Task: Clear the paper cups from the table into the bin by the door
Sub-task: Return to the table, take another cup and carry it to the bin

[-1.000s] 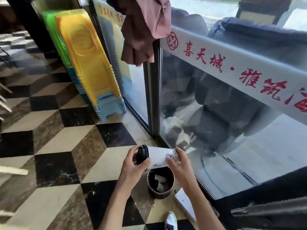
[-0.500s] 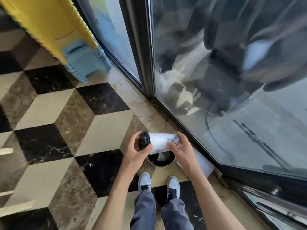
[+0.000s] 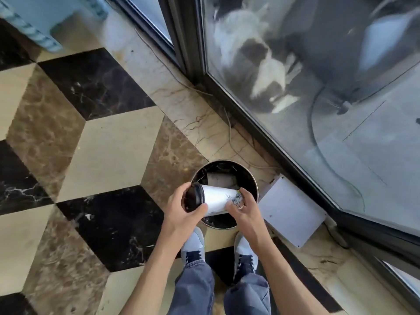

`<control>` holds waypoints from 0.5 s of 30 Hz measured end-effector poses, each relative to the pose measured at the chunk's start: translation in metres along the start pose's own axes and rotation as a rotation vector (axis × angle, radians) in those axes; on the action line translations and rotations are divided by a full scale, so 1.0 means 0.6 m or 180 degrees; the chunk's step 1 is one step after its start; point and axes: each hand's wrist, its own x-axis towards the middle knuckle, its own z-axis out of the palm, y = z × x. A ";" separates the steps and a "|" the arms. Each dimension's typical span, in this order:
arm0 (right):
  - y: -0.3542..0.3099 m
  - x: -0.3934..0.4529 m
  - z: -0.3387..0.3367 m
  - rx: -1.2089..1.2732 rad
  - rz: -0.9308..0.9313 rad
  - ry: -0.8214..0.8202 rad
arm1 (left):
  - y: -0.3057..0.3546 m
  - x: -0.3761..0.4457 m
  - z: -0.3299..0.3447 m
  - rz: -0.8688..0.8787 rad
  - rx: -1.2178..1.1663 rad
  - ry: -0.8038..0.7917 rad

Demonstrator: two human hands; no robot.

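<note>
A white paper cup (image 3: 216,198) with a black lid lies sideways between my two hands, right over the mouth of a small round metal bin (image 3: 250,176) on the floor. My left hand (image 3: 181,212) grips the lidded end on the left. My right hand (image 3: 244,209) holds the cup's bottom end on the right. Inside the bin another pale cup (image 3: 219,179) shows beneath the held one. The bin's near rim is partly hidden by my hands.
Glass door panels in a dark frame (image 3: 261,130) run diagonally just right of the bin. A flat white board (image 3: 291,210) lies beside the bin. Thin cables (image 3: 229,137) trail along the frame. My shoes (image 3: 245,253) stand just behind the bin. A blue stool (image 3: 45,19) stands far left.
The view has tipped down and moved closer, so the bin now sits directly under the cup. Both hands keep the same hold on the cup.
</note>
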 end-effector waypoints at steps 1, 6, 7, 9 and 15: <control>0.015 0.020 0.006 0.0000 0.0030 0.0013 | -0.014 0.016 0.010 0.0000 0.0041 0.0009; 0.057 0.077 0.019 -0.0169 -0.0031 0.0202 | -0.045 0.063 0.066 0.0104 0.0236 0.0131; 0.060 0.083 0.018 -0.0198 -0.0085 0.0244 | -0.044 0.069 0.078 0.0145 0.0282 0.0143; 0.062 0.091 0.015 -0.0188 -0.0187 0.0288 | -0.040 0.077 0.098 0.0223 0.0336 0.0119; 0.037 0.072 -0.008 -0.0155 -0.0322 0.0464 | -0.012 0.071 0.103 0.0346 0.0229 0.0038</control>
